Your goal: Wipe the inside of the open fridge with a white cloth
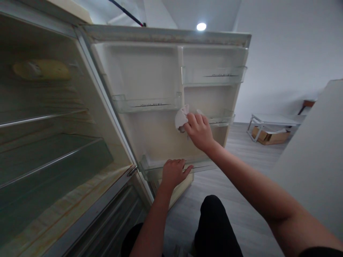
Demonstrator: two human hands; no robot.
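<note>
My right hand is closed around a crumpled white cloth. The cloth lies against the inner side of the open fridge door, by the central divider between the upper racks. Lower down, my left hand has its fingers curled over the rim of the clear bottom door shelf, thumb pointing right. Above the hands, a clear left door rack and an upper right rack carry dark lettering. My right hand partly hides the lower right rack.
On the left, the fridge compartment has glass shelves and yellowish stains. A white panel stands at the right. Farther back are a low table and a cardboard box on the grey floor. My knee is below.
</note>
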